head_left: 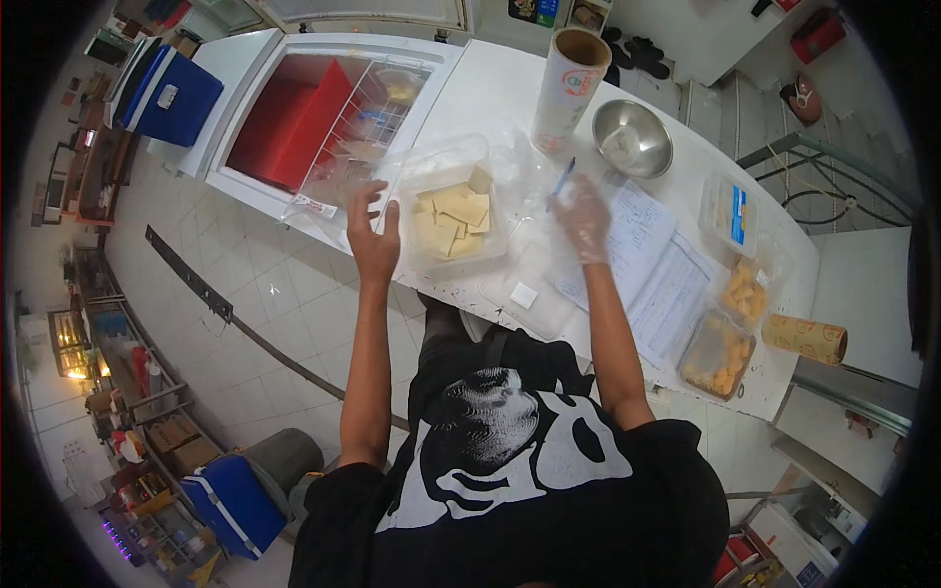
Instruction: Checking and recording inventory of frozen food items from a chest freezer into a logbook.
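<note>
Black shirt [537,529] lies nearest to the camera. In the head view, an open clear container [498,233] stands between the hands, just right of the left hand [374,235], whose fingers are spread apart. Pale yellow flat pieces [456,218] overlap inside. The gloved right hand [586,218] is blurred near a blue pen [563,176]; its grip one cannot tell.

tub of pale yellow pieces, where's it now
In the head view, the tub sits slightly left of centre on the white worktop, just right of the left hand.
</note>
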Tool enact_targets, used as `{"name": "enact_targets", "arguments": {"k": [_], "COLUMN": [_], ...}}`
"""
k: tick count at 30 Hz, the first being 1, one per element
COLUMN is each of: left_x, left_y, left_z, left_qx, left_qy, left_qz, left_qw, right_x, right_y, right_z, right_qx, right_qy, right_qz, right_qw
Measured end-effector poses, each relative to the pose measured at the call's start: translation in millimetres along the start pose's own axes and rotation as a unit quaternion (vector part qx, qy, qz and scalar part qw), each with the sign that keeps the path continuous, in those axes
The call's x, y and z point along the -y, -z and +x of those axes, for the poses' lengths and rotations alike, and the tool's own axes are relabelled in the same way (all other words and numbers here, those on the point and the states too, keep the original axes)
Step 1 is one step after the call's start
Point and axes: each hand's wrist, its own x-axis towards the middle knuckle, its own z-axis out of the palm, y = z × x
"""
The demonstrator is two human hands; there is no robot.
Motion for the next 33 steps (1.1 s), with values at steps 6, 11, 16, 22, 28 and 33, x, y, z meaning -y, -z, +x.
{"name": "enact_targets", "arguments": {"k": [6,11,16,22,28,33], "left_x": [54.9,101.3,130.5,143.7,106.2,97.7], "left_y": [-6.7,-2.3,-15.6,-27.8,-24.6,-21.5], "left_z": [38.0,50.6,65.4,83.1,68.6,20.3], "left_qx": [0.006,0.057,0.163,0.268,0.313,0.415], "left_qy": [0.019,0.070,0.199,0.226,0.063,-0.187], "left_qz": [0.025,-0.015,-0.100,-0.208,-0.191,-0.017], "left_qw": [0.999,0.996,0.961,0.913,0.928,0.890], "right_x": [36.6,88.7,129.7,155.1,180.7,115.4], "right_y": [-68.4,-37.3,-67.9,-141.6,-78.8,-17.6], "right_z": [2.0,-19.2,-49.3,-53.9,-71.0,-165.1], "right_qx": [-0.057,-0.195,-0.070,0.117,0.145,-0.201], "right_qy": [0.159,0.154,0.278,0.345,0.242,-0.119], "right_qz": [-0.100,0.103,0.059,0.035,0.114,-0.012], "right_qw": [0.980,0.963,0.956,0.931,0.952,0.972]}}
